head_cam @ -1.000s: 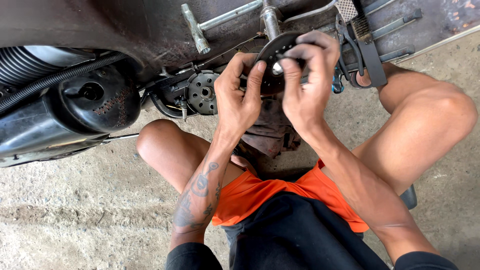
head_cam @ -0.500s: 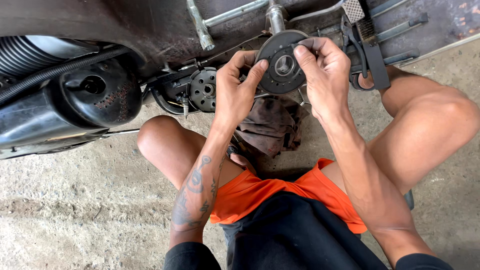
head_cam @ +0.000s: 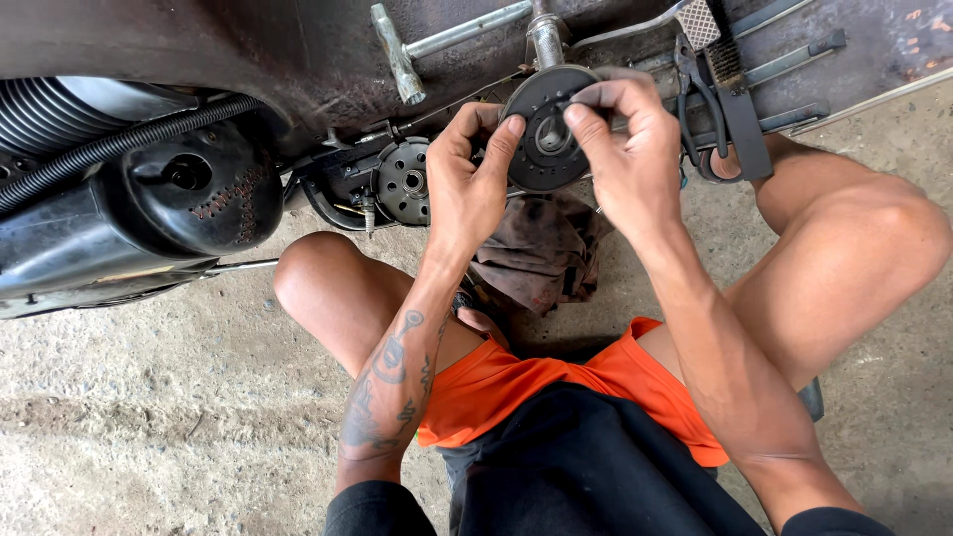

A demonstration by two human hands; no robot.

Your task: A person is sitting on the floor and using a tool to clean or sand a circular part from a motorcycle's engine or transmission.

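A round black metal disc [head_cam: 544,127] with a grey hub in its middle is held up in front of the vehicle's underside. My left hand [head_cam: 467,179] grips its left edge with thumb and fingers. My right hand [head_cam: 623,149] holds its right and upper edge, fingers curled over the rim. Left of the disc, a smaller round grey clutch-like part [head_cam: 405,181] sits fixed on the engine.
A black air box with a ribbed hose [head_cam: 149,199] fills the left. A metal T-handle wrench [head_cam: 402,55] and pedals [head_cam: 717,79] lie on the dark floorboard above. A brown rag [head_cam: 541,253] lies between my bare knees. Concrete floor [head_cam: 149,417] all around.
Both hands and the disc have shifted slightly left and down in view. My right fingers have moved from covering the hub to the disc's upper right rim, baring the hub.
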